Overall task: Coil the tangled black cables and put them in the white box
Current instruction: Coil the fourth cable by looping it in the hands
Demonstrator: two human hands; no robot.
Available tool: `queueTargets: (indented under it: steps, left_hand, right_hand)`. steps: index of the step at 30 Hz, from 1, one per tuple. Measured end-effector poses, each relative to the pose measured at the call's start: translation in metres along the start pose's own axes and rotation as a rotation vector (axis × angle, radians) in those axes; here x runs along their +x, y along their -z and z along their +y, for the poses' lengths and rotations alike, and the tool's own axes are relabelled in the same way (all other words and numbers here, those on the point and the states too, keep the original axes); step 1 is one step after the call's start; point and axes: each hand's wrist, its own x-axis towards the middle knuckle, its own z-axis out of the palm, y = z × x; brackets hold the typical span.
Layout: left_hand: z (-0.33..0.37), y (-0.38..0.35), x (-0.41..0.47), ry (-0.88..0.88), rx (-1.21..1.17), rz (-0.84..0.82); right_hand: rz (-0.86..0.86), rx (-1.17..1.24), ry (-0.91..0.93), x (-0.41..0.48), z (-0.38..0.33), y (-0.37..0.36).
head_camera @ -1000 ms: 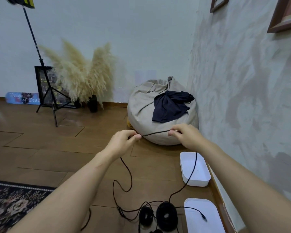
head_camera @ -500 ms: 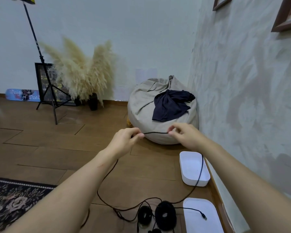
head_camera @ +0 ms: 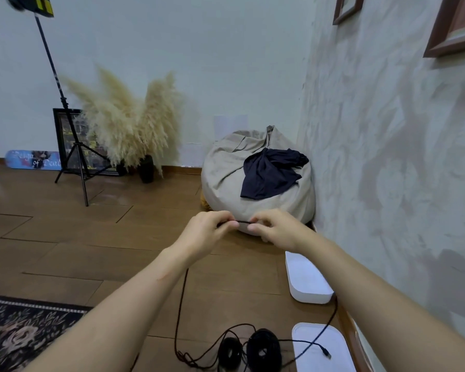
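Two hands meet above the wooden floor [head_camera: 91, 251]: the left hand [head_camera: 204, 233] and right hand [head_camera: 278, 229] each pinch their grip on a short span of black cable [head_camera: 243, 222], its slack trailing to two coiled bundles [head_camera: 263, 350] near the white box [head_camera: 306, 280].

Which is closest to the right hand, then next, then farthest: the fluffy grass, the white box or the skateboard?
1. The white box, on the floor just below the right hand.
2. The fluffy grass, back left by the wall.
3. The skateboard, far left.
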Motion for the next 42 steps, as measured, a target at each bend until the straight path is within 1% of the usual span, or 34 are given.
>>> queueTargets:
  steps: [2,3,5,7,9,11,12,13,15,17,19,22,23,25,28,29,31,33,34,36,37,39,41,42]
  left_hand:
    - [-0.001,-0.002,0.002,0.012,-0.020,0.008]
    - [-0.006,0.001,0.002,0.047,-0.034,0.011]
    - [-0.020,0.009,-0.002,0.119,-0.029,0.024]
    - [-0.027,0.014,-0.005,0.126,0.004,0.047]
    - [-0.018,0.011,-0.003,0.067,0.003,0.034]
    - [-0.003,0.004,0.000,0.002,-0.014,0.004]
    - [0.001,0.002,0.001,-0.012,-0.021,0.000]
    - [0.001,0.003,0.002,-0.002,-0.021,0.001]
    - [-0.010,0.012,0.001,0.058,0.012,0.020]
    - [-0.022,0.022,-0.002,0.102,0.070,0.055]
    - [-0.023,0.022,-0.003,0.084,0.081,0.064]
    - [-0.006,0.008,0.000,0.001,0.056,-0.009]
    - [-0.002,0.003,0.001,-0.019,0.055,-0.025]
    - [-0.006,0.003,0.001,0.006,0.030,-0.028]
    - [-0.027,0.019,-0.007,0.108,0.050,-0.003]
    - [-0.032,0.023,-0.009,0.125,0.068,0.007]
    - [-0.031,0.025,-0.009,0.098,0.078,0.022]
    - [-0.017,0.019,-0.005,0.031,0.067,0.013]
    - [-0.011,0.015,-0.003,0.000,0.066,0.006]
    - [-0.008,0.011,-0.002,-0.010,0.065,-0.001]
    - [-0.011,0.013,-0.003,0.018,0.058,-0.006]
    - [-0.024,0.024,-0.010,0.104,0.061,-0.002]
    - [-0.036,0.033,-0.016,0.151,0.081,0.023]
    - [-0.037,0.034,-0.017,0.148,0.083,0.029]
  right_hand:
    - [0.077,-0.030,0.034,0.004,-0.003,-0.001]
    - [0.130,-0.063,0.002,0.006,0.003,0.002]
    - [0.179,-0.159,-0.105,0.004,0.021,0.012]
    - [0.159,-0.193,-0.161,-0.001,0.035,0.016]
    - [0.081,-0.088,-0.105,-0.003,0.026,0.012]
    - [0.011,0.034,-0.009,-0.002,0.006,0.004]
    - [0.022,0.039,0.024,0.001,0.001,0.002]
    - [0.074,0.019,0.032,0.003,0.001,0.004]
    - [0.185,-0.080,-0.039,0.001,0.014,0.015]
    - [0.215,-0.155,-0.092,-0.007,0.031,0.025]
    - [0.144,-0.099,-0.092,-0.010,0.035,0.022]
    - [-0.007,0.044,-0.010,-0.002,0.012,0.004]
    - [-0.010,0.035,0.024,0.001,0.006,-0.001]
    - [0.082,-0.005,0.040,0.005,0.005,0.003]
    - [0.201,-0.099,-0.080,-0.004,0.028,0.021]
    - [0.197,-0.133,-0.120,-0.007,0.035,0.024]
    - [0.110,-0.114,-0.140,-0.009,0.036,0.021]
    - [0.014,-0.027,-0.084,-0.005,0.018,0.009]
    - [0.001,0.008,-0.037,-0.001,0.007,0.002]
    - [0.048,-0.010,0.049,0.003,-0.004,-0.001]
    - [0.094,-0.045,0.041,0.003,-0.002,0.002]
    - [0.174,-0.173,-0.060,-0.001,0.016,0.015]
    - [0.167,-0.247,-0.171,-0.008,0.038,0.025]
    - [0.127,-0.222,-0.192,-0.010,0.042,0.026]
